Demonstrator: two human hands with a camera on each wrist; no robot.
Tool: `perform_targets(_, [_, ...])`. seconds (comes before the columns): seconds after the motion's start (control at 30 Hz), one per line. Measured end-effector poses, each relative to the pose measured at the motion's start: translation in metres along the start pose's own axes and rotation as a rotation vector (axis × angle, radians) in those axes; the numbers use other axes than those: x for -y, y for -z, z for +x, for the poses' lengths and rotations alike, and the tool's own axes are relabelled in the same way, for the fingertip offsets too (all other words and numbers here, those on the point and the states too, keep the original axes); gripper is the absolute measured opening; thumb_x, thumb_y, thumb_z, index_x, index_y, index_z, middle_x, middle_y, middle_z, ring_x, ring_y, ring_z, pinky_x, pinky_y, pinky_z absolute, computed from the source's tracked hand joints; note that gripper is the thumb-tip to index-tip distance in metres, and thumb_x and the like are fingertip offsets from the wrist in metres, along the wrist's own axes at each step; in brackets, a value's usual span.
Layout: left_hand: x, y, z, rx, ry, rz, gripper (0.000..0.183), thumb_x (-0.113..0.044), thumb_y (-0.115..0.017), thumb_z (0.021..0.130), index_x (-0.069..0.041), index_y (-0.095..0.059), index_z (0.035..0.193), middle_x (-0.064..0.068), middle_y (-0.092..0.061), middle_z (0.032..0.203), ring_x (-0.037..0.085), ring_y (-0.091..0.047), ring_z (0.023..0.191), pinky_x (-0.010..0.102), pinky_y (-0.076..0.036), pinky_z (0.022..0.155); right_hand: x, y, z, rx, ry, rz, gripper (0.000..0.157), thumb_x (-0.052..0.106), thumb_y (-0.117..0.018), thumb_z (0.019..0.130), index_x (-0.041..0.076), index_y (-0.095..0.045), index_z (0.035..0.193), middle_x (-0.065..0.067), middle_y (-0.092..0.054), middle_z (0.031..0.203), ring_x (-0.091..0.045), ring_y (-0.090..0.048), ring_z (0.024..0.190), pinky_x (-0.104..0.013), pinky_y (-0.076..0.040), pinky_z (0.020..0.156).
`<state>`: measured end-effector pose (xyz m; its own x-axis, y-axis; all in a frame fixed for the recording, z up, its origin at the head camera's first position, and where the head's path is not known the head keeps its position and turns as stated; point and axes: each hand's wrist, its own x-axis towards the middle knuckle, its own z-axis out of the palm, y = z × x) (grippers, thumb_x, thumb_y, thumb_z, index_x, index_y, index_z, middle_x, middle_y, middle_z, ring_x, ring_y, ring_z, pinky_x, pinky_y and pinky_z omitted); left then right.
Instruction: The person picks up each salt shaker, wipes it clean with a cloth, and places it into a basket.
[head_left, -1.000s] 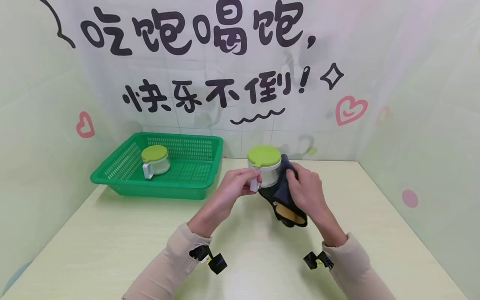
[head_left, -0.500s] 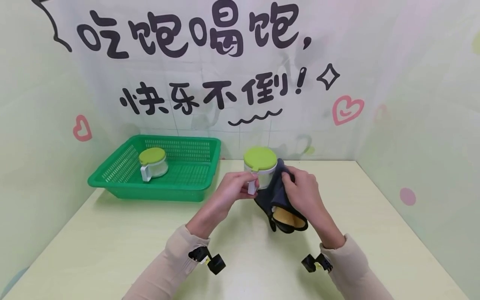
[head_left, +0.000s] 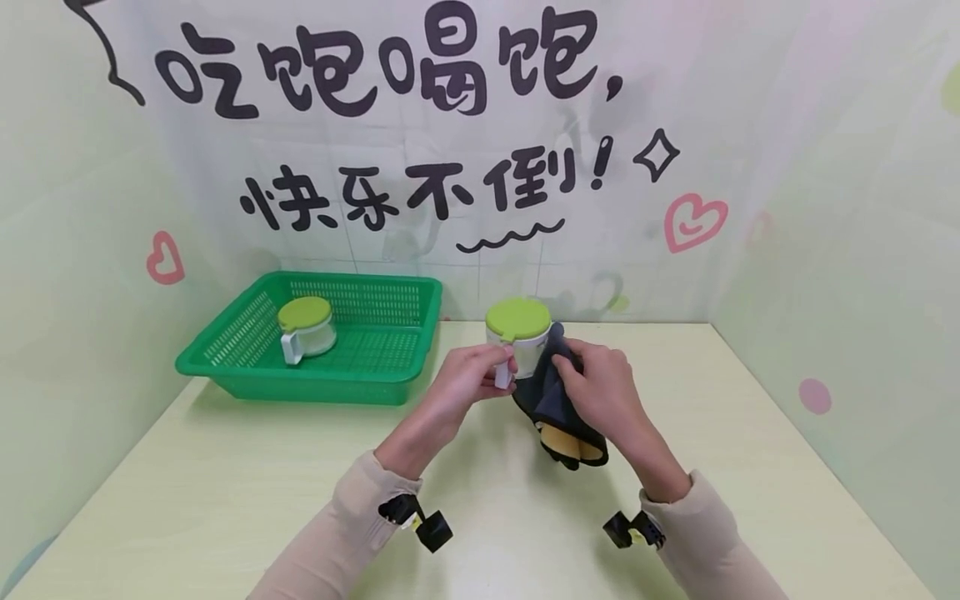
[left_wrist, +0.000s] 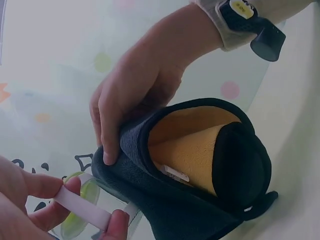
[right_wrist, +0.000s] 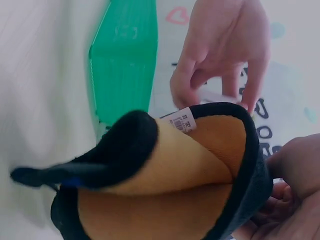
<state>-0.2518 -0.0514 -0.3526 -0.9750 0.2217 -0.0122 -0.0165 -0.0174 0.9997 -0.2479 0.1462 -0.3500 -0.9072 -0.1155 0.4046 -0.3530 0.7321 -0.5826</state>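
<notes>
My left hand (head_left: pixel 468 372) pinches the white handle of a clear seasoning jar (head_left: pixel 518 320) with a lime green lid, holding it upright above the table. With the right hand (head_left: pixel 606 385) I grip a dark navy cloth (head_left: pixel 557 398) against the jar's right side. In the right wrist view the cloth (right_wrist: pixel 200 160) shows a tan underside, black edging and a small white label. It hangs in loose folds below the right hand and covers part of the jar. The left wrist view shows the handle (left_wrist: pixel 82 207) between the left thumb and fingers.
A green plastic basket (head_left: pixel 315 387) stands at the back left of the pale table (head_left: pixel 262 483). Inside it sits a similar seasoning jar (head_left: pixel 306 321) with a green lid and white handle. A printed backdrop (head_left: pixel 420 242) rises behind the table.
The right hand and the cloth have shifted slightly left and down along the jar's side, and the cloth's folds hang differently. The left hand keeps its hold on the handle.
</notes>
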Motion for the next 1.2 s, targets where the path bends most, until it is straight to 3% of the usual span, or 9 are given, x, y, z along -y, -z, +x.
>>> perform_targets(0.1, [-0.001,0.001,0.001,-0.023,0.012,-0.002,0.027,-0.024,-0.057,0.103,-0.001,-0.066,0.091,0.004,-0.061,0.085,0.016,-0.064,0.077,0.036,-0.062,0.089,0.003,-0.002,-0.002,-0.034,0.005,0.013,0.032,0.014,-0.066,0.099,-0.002,-0.071,0.127,-0.018,-0.079,0.101,-0.024,-0.074,0.08,-0.036,-0.059,0.069])
perform_targets(0.3, [-0.004,0.003,0.0,0.009,0.03,0.027,0.027,-0.023,-0.058,0.101,0.0,-0.066,0.092,0.002,-0.063,0.083,0.015,-0.066,0.076,0.028,-0.061,0.079,-0.01,-0.005,0.003,-0.139,0.008,0.035,0.027,0.014,-0.069,0.097,0.001,-0.076,0.12,-0.017,-0.079,0.101,-0.031,-0.075,0.089,-0.046,-0.059,0.077])
perform_targets(0.43, [-0.005,0.005,-0.001,0.064,0.024,0.077,0.027,-0.023,-0.057,0.1,0.001,-0.066,0.09,0.003,-0.063,0.082,0.016,-0.065,0.074,0.026,-0.06,0.075,-0.023,-0.006,0.01,-0.152,-0.017,0.064,0.025,0.015,-0.066,0.099,0.004,-0.077,0.119,-0.017,-0.079,0.105,-0.031,-0.074,0.092,-0.041,-0.057,0.077])
perform_targets(0.53, [-0.005,0.005,-0.001,0.091,0.005,0.084,0.027,-0.022,-0.057,0.1,0.001,-0.065,0.088,0.004,-0.064,0.081,0.016,-0.064,0.074,0.026,-0.059,0.075,-0.031,-0.003,0.013,-0.156,-0.035,0.128,0.024,0.015,-0.065,0.099,0.006,-0.077,0.118,-0.017,-0.078,0.108,-0.029,-0.072,0.094,-0.029,-0.054,0.077])
perform_targets(0.7, [-0.005,0.001,-0.003,0.061,-0.015,0.028,0.027,-0.021,-0.058,0.101,0.001,-0.066,0.089,0.005,-0.064,0.082,0.016,-0.065,0.075,0.026,-0.059,0.076,-0.031,0.001,0.014,-0.208,0.005,0.151,0.022,0.013,-0.07,0.096,0.006,-0.08,0.114,-0.015,-0.079,0.104,-0.028,-0.075,0.096,-0.017,-0.051,0.075])
perform_targets(1.0, [-0.003,0.007,0.002,0.008,0.0,0.016,0.028,-0.025,-0.059,0.1,-0.003,-0.066,0.084,0.005,-0.066,0.081,0.017,-0.067,0.075,0.028,-0.061,0.077,-0.014,-0.003,0.003,-0.233,0.142,0.097,0.022,0.008,-0.076,0.089,0.004,-0.079,0.111,-0.016,-0.08,0.095,-0.029,-0.077,0.079,-0.019,-0.053,0.067])
perform_targets(1.2, [-0.005,0.013,0.003,0.101,0.028,0.053,0.027,-0.023,-0.059,0.098,-0.005,-0.067,0.08,0.006,-0.068,0.081,0.017,-0.067,0.074,0.027,-0.061,0.076,-0.02,0.0,0.007,-0.227,0.086,0.116,0.02,0.009,-0.074,0.093,0.005,-0.08,0.112,-0.015,-0.08,0.099,-0.029,-0.077,0.087,-0.024,-0.055,0.072])
